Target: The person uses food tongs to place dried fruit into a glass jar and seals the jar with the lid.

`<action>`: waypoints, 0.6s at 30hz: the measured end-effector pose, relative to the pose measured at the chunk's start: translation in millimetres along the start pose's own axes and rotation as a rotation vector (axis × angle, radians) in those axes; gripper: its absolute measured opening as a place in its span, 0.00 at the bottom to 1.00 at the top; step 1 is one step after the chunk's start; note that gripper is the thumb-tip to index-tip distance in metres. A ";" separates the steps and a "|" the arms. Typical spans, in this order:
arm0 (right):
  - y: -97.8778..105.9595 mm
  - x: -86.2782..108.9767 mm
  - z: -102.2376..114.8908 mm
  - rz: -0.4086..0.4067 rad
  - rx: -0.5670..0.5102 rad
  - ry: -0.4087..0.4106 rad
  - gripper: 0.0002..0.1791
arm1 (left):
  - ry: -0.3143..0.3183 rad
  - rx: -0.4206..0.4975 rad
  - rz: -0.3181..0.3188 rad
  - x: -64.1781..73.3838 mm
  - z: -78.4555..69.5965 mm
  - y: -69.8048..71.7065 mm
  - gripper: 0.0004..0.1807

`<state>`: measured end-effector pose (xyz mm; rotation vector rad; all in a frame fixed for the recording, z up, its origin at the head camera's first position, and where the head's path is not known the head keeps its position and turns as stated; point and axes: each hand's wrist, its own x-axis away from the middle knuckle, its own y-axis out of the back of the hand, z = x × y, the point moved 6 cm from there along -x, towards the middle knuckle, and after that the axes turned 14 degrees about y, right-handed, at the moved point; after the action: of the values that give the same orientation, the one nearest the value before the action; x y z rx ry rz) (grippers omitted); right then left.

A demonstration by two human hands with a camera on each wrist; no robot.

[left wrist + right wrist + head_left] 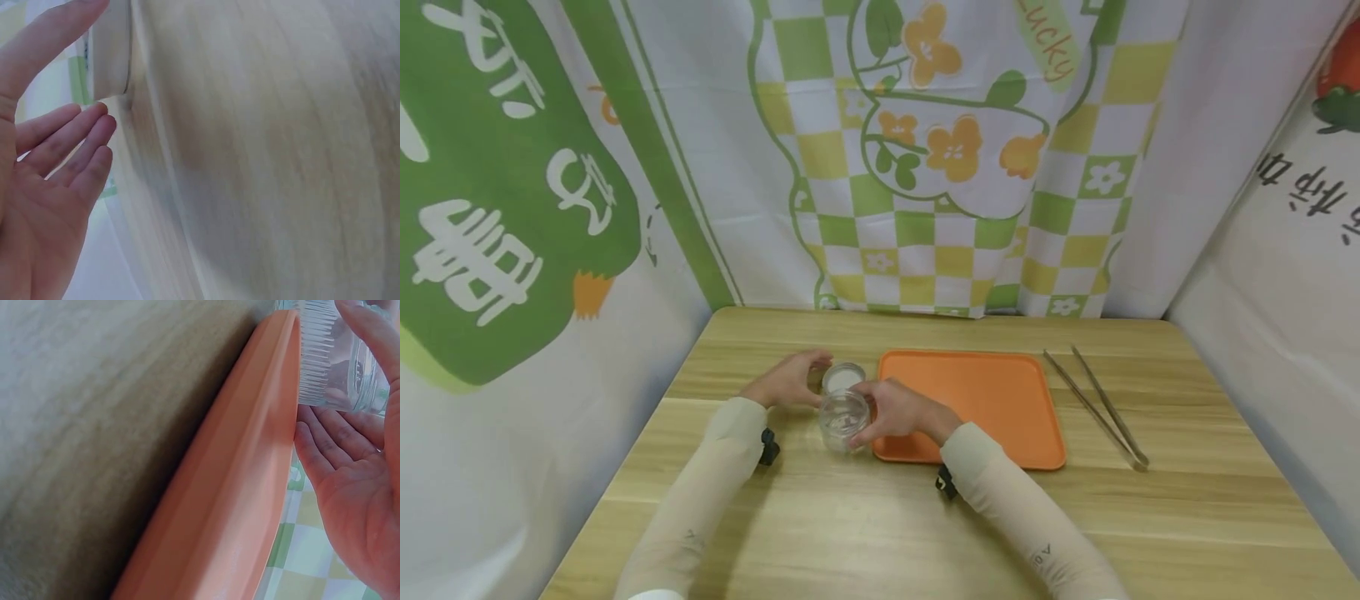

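Note:
A clear ribbed glass jar (842, 425) stands at the left edge of the orange tray, its round mouth facing up. My right hand (898, 410) grips it from the right side, thumb in front and fingers behind; the right wrist view shows the jar's ribbed wall (317, 353) between thumb and fingers. Just behind the jar lies a round lid (843, 377), pale in the middle with a silvery rim. My left hand (790, 379) is at its left, thumb and fingers spread. In the left wrist view, relaxed fingertips (100, 125) come right to the lid's pale side (111, 53).
The orange tray (992, 400) lies flat right of the jar, under my right wrist. Long metal tongs (1101, 400) rest on the wooden table (850, 533) beyond the tray's right side. A checked, flower-print cloth (925, 242) hangs behind the table's back edge.

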<state>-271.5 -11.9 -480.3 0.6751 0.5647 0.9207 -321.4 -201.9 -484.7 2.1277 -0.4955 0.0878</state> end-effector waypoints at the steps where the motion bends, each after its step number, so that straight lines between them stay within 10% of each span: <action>1: -0.5 -0.1 -0.1 0.001 -0.005 0.008 0.41 | -0.005 -0.013 0.000 -0.7 -1.4 -0.9 0.54; 18: 0.7 1.3 0.7 0.016 -0.009 -0.003 0.44 | -0.120 -0.075 -0.044 -15.7 -12.6 -7.8 0.39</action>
<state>-270.7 -10.7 -479.5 0.6737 0.5524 0.9368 -331.3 -182.9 -487.5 2.0773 -0.5146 -0.0829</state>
